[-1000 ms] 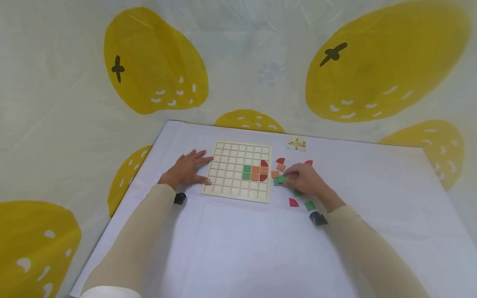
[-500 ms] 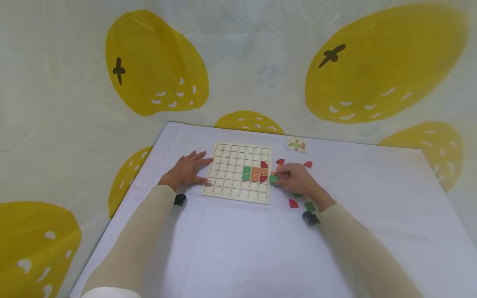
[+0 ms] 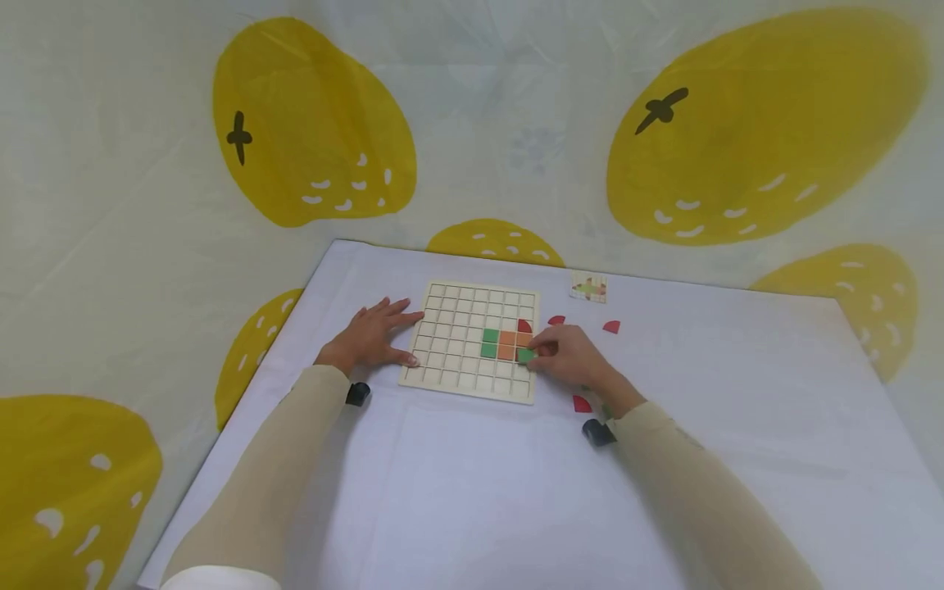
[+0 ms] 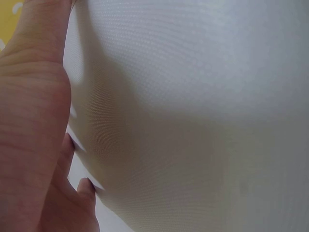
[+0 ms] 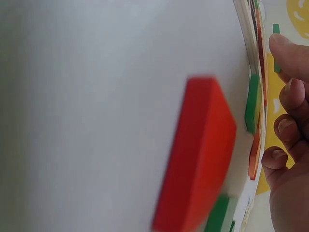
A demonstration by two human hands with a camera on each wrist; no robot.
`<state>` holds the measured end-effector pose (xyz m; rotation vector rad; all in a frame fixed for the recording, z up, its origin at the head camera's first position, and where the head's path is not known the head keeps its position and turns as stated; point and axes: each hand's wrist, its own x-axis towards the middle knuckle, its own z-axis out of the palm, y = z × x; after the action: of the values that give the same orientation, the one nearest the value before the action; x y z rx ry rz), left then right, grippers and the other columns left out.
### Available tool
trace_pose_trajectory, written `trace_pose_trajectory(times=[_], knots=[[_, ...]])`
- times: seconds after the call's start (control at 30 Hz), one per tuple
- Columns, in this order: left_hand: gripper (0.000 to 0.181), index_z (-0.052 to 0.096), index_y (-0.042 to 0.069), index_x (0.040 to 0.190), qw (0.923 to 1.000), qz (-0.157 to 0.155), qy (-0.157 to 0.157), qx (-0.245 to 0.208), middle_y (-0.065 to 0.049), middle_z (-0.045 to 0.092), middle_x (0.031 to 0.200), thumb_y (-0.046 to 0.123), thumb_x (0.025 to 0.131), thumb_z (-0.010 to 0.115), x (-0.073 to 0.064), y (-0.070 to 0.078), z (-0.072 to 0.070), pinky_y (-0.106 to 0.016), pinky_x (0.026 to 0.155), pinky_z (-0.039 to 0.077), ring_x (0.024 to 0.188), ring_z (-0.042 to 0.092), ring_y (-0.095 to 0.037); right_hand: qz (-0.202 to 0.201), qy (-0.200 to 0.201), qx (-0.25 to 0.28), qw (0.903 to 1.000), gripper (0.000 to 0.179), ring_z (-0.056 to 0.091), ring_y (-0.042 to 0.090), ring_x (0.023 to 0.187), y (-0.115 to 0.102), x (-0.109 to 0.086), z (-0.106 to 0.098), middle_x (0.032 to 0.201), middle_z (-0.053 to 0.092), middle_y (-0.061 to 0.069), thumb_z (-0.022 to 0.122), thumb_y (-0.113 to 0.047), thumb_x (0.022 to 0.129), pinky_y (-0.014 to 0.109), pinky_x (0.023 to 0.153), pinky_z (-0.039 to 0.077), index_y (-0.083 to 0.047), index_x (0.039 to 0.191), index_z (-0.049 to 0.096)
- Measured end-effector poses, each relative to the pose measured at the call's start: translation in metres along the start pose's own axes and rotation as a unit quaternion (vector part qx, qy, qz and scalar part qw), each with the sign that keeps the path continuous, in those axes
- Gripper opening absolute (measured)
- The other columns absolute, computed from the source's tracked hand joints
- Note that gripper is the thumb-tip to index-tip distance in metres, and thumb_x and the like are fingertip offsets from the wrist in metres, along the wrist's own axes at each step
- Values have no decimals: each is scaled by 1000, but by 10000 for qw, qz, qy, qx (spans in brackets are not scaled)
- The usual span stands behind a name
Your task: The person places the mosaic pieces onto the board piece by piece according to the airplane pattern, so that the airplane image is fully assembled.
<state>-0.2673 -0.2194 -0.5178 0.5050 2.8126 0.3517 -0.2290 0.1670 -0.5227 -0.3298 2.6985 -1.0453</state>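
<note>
In the head view my right hand [image 3: 571, 358] pinches a green square tile [image 3: 526, 356] between thumb and fingers, over the right edge of the wooden grid board [image 3: 442, 373]. The right wrist view shows this tile edge-on above the board. In the grid lie two green squares [image 3: 490, 336], several orange squares [image 3: 506, 352] and a red quarter-circle [image 3: 524, 325]; the held tile overlaps the lower red piece. My left hand [image 3: 369, 336] lies with fingers spread at the board's left edge, thumb and index fingertip touching it.
Loose red quarter-circles [image 3: 611, 327] lie right of the board. Another red piece [image 5: 193, 154], green tiles [image 5: 252, 104] and an orange tile [image 5: 254, 157] show in the right wrist view. A small pattern card [image 3: 589, 287] lies at the back of the white-covered table [image 3: 457, 492].
My right hand has picked up the green tile from the loose pieces and moved it left over the board's right edge. The left hand has stayed in place.
</note>
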Motion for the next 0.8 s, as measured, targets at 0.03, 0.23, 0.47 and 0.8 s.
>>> trace_pose_trajectory(times=[0.03, 0.23, 0.47, 0.8], knots=[[99, 36, 40, 162, 10000, -5, -23, -3, -1, 19, 177, 64, 77, 83, 0, 0, 0, -65, 131, 8, 165, 7, -36, 52, -16, 64, 10000, 39, 57, 24, 101, -1, 1, 2, 95, 63, 5, 85, -29, 88, 31, 79, 53, -16, 123, 77], [99, 35, 41, 162, 10000, -16, -75, 16, 1, 17, 177, 66, 78, 81, 1, -1, 0, -64, 132, 7, 166, 6, -35, 267, -51, 374, 9989, 34, 56, 24, 105, -9, 5, 8, 99, 62, 5, 86, -31, 87, 32, 80, 53, -23, 120, 78], [99, 36, 39, 162, 9999, -53, -53, 85, -1, 19, 177, 66, 78, 82, 0, -2, -1, -66, 131, 10, 165, 8, -37, -173, -30, 348, 9992, 29, 57, 24, 99, -17, 12, 14, 91, 61, 7, 83, -29, 90, 34, 78, 50, -20, 118, 78], [99, 34, 40, 162, 9997, -8, -63, 246, 1, 19, 177, 67, 79, 80, 2, 0, 0, -64, 132, 11, 165, 9, -36, -412, 98, 28, 9991, 29, 56, 22, 88, -24, 21, 19, 85, 60, 5, 84, -22, 89, 30, 73, 45, -14, 116, 80]])
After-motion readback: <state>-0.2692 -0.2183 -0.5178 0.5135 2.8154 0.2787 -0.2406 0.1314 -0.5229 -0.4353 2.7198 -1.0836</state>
